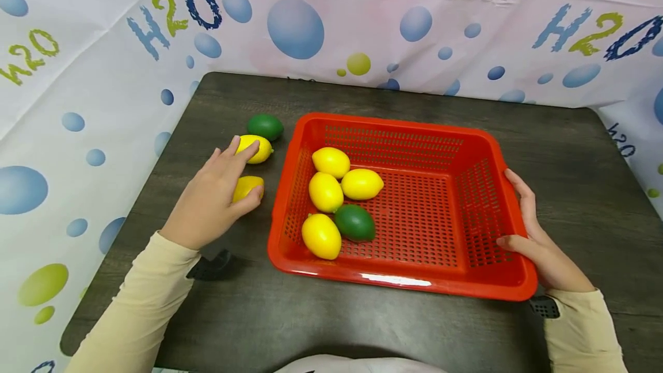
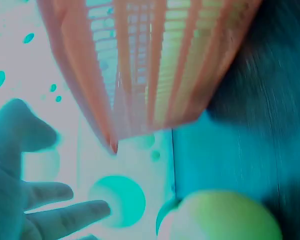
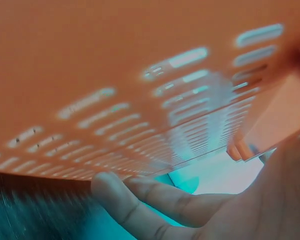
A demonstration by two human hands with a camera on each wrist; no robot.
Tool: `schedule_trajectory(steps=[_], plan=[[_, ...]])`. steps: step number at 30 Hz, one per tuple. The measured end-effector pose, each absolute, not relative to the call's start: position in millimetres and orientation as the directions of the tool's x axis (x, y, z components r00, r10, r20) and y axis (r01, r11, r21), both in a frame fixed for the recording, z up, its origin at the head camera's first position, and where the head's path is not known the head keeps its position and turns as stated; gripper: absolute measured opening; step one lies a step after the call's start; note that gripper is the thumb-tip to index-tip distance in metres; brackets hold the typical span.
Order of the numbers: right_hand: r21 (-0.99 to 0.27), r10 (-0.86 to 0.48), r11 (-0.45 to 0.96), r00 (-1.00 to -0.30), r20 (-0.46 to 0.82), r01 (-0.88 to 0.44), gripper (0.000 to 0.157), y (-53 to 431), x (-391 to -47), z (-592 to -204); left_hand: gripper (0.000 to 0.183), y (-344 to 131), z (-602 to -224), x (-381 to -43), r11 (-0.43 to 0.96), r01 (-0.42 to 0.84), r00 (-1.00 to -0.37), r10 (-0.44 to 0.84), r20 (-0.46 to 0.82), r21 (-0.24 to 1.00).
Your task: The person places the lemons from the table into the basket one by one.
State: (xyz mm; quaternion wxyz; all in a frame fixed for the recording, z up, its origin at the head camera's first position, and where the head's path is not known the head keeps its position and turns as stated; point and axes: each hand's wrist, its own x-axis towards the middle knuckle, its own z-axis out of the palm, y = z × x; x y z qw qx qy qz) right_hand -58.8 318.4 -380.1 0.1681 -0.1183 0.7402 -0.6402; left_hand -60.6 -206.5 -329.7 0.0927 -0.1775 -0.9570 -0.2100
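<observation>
A red plastic basket (image 1: pixel 409 284) with slotted walls sits on the dark table. Inside it, toward the left, lie several yellow lemons (image 1: pixel 362 184) and one green lemon-shaped fruit (image 1: pixel 355 223). My right hand (image 1: pixel 544 249) grips its right wall, thumb inside and fingers outside. Left of the basket, my left hand (image 1: pixel 209 200) is over the table with its fingers spread and holds nothing. Close to it are a yellow lemon (image 1: pixel 261 151) by the fingers, another lemon (image 1: pixel 247 187) partly hidden beside the thumb, and a green fruit (image 1: pixel 265 127) farther back.
The dark wood-look table (image 1: pixel 342 327) has rounded corners. A white sheet with blue and green dots (image 1: pixel 362 22) hangs behind it and along the left side. Black wrist straps (image 1: pixel 209 266) show below both hands.
</observation>
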Motion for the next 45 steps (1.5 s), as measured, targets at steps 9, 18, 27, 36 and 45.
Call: schedule_trajectory(steps=[9, 18, 27, 36, 45], plan=[[-0.995, -0.403, 0.075, -0.911, -0.093, 0.068, 0.1, 315.5, -53.2, -380.0, 0.067, -226.3, -339.5, -55.8, 0.879, 0.324, -0.946, 0.312, 0.091, 0.348], [-0.998, -0.388, 0.062, -0.92, -0.047, 0.025, 0.098, 308.5, -55.7, -384.1, 0.061, -232.1, -349.4, -60.1, 0.873, 0.323, -0.944, 0.322, 0.068, 0.365], [-0.997, -0.383, 0.068, -0.922, -0.056, 0.032, 0.099, 310.3, -53.0, -386.2, 0.053, -228.6, -354.3, -70.9, 0.863, 0.362, -0.93, 0.361, 0.071, 0.352], [-0.997, -0.392, 0.069, -0.918, -0.054, 0.029, 0.099, 309.5, -53.1, -383.5, 0.052, -224.9, -361.8, -71.4, 0.86, 0.367, -0.93, 0.353, 0.107, 0.354], [-0.997, -0.386, 0.067, -0.921, -0.051, 0.027, 0.099, 308.0, -51.6, -382.3, 0.062, -224.1, -337.4, -67.6, 0.843, 0.466, -0.871, 0.384, 0.306, 0.267]])
